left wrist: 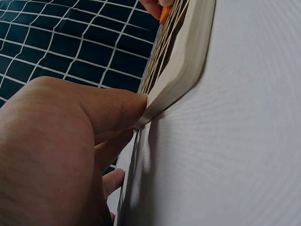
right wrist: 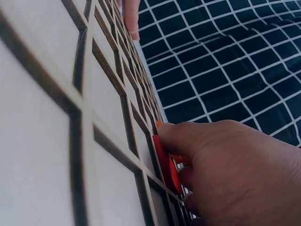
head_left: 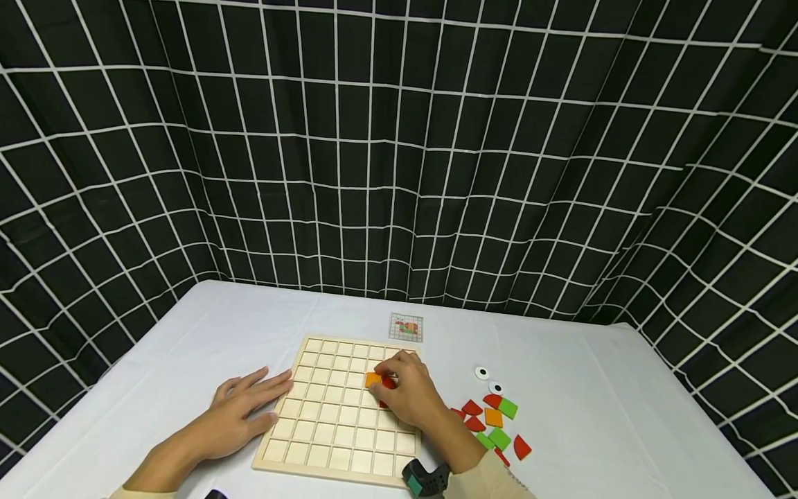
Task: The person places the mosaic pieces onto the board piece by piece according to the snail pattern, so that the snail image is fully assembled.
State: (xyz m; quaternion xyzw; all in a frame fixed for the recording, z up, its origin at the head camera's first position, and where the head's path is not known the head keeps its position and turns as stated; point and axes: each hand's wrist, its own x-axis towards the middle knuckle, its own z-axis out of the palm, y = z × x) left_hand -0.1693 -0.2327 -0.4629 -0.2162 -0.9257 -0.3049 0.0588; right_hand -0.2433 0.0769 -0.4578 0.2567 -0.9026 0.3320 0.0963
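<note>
A square wooden grid board (head_left: 324, 435) with raised ridges lies on the white-covered table. Over its right half, my right hand (head_left: 411, 391) pinches an orange square tile (head_left: 372, 380) between thumb and fingers, low at the grid. Partly hidden under that hand is red on the board, seen as a red piece (right wrist: 164, 162) lying in the grid in the right wrist view. My left hand (head_left: 233, 419) rests at the board's left edge with fingers extended. In the left wrist view its thumb (left wrist: 117, 108) touches the board's rim near a corner.
Right of the board lie loose pieces: red quarter-rounds (head_left: 522, 447), green tiles (head_left: 499, 438), an orange square (head_left: 493, 417) and two white eye discs (head_left: 482, 373). A small printed picture card (head_left: 406, 327) lies behind the board. A black gridded curtain (head_left: 374, 173) surrounds the table.
</note>
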